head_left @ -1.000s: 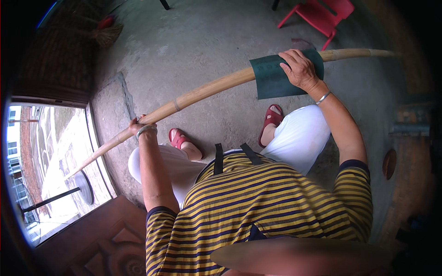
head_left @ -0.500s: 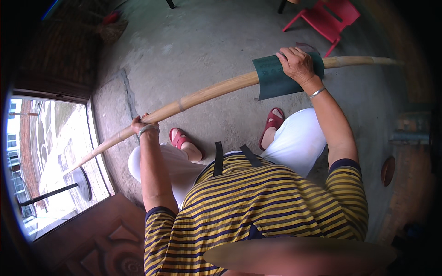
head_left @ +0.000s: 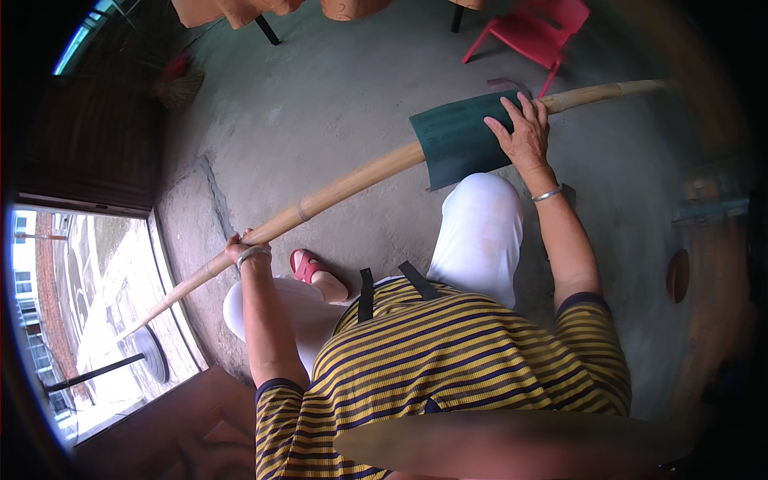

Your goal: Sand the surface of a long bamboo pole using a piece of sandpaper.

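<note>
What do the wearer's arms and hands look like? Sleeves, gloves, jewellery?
Left hand and right hand: both ungloved. Each wrist wears a rounded, silver-coloured bangle: left bangle, right bangle. Left sleeve and right sleeve: short, yellow-and-dark striped, with plain dark navy cuffs. No cables visible on either arm.

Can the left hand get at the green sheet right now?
Probably not without shifting: the left hand holds the bamboo pole, with a bare stretch between it and the green sheet under the right hand.
</note>
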The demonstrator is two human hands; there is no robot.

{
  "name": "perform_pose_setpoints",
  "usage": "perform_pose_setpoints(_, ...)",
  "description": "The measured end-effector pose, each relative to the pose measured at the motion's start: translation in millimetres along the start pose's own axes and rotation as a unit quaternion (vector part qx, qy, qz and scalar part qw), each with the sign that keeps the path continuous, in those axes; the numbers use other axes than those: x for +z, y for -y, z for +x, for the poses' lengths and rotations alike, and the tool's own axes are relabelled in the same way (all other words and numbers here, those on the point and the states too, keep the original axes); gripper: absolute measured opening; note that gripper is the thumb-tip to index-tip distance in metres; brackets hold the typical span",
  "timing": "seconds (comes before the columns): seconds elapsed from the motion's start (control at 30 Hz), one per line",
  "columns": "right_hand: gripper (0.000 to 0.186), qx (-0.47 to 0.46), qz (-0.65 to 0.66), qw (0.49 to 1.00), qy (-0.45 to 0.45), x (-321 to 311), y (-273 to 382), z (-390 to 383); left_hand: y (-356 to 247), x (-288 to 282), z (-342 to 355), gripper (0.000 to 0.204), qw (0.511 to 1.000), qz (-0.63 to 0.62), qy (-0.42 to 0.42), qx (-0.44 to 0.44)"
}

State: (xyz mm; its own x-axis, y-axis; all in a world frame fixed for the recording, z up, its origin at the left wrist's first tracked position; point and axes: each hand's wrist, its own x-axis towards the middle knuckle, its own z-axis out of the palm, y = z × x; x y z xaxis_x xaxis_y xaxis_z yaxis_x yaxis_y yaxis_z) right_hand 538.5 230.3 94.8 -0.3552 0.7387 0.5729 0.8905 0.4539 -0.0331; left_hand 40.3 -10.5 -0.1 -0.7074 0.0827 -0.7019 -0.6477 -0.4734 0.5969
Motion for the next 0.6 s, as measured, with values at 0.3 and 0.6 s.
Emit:
perform_pose_setpoints(0.3,0.064,0.175,0.019,0.978,0.111,-20,25,-7,-2,-12,16,0.020,0.999,0.023,0.020,-0.030)
perform_pose_setpoints(0.6,0.044,0.024,0.095,0.995,-0.026,-1,28,30,3,0,21,0.019,0.999,-0.033,0.002,0.005)
